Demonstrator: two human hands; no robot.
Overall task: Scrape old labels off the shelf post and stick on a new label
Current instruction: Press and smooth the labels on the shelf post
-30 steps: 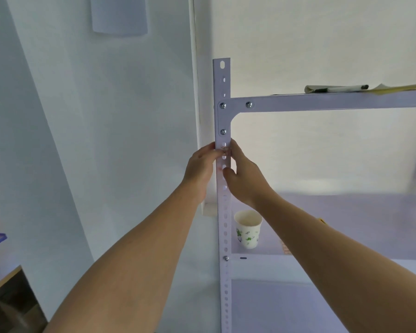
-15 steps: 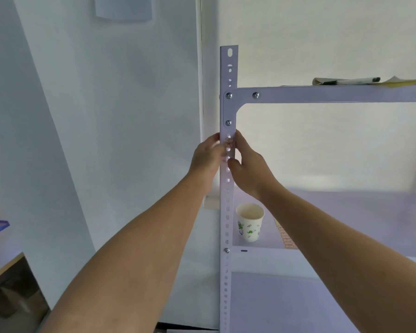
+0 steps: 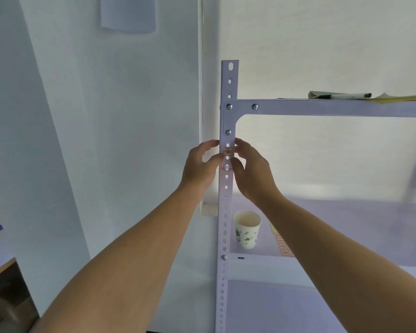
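Pressing the new label across the shelf post.
The left hand and right hand each pinch one end to hold it level.

Lower shelf bears a paper cup; top shelf bears a pen and papers.

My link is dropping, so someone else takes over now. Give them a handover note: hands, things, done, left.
Left hand: pinches the new label at the shelf post's left edge.
Right hand: pinches it at the right edge.
New label: on the post face, just below the lowest bracket bolt.
Done: no old label shows on the post.
Left: probably smooth it down, then let go.
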